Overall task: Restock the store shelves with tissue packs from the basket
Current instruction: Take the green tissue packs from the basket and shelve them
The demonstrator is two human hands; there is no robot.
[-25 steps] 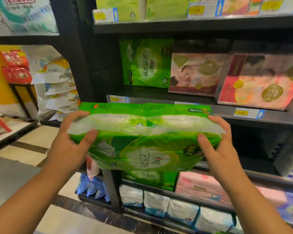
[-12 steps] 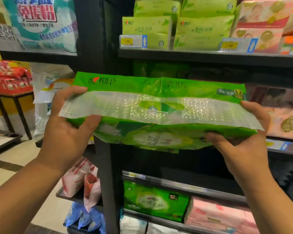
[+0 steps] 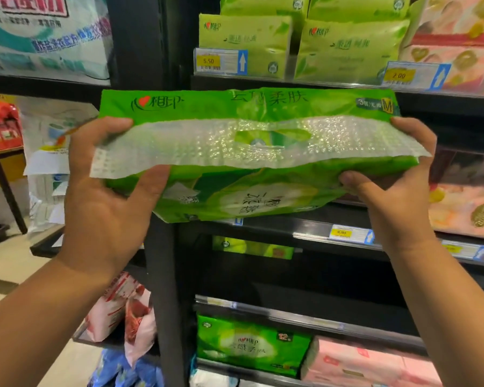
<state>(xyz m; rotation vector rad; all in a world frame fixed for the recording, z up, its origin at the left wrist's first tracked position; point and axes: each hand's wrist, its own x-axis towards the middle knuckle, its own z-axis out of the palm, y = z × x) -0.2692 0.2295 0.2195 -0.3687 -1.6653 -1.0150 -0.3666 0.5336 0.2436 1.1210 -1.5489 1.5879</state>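
- Higher than before, green tissue pack (image 3: 235, 107) fronts middle shelf (image 3: 291, 227)
- left hand (image 3: 104, 208), right hand (image 3: 397, 196) grip its ends, fingers curled over
- upper shelf (image 3: 333, 82) holds lime packs (image 3: 246, 37)

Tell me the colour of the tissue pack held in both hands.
Bright green tissue pack with a clear dotted flap, best seen in the head view.

The green tissue pack (image 3: 249, 104) I hold reads 心相印 and 云感柔肤 along its top, with a large M at the right corner. On the upper shelf (image 3: 333, 84), the left price tag (image 3: 208, 61) says 5.50 and the right price tag (image 3: 398, 75) says 2.00. The middle shelf (image 3: 277, 227) has a lower price tag (image 3: 341, 232) that says 9.90. The bottom green pack (image 3: 249, 342) shows 心相印 and 12.
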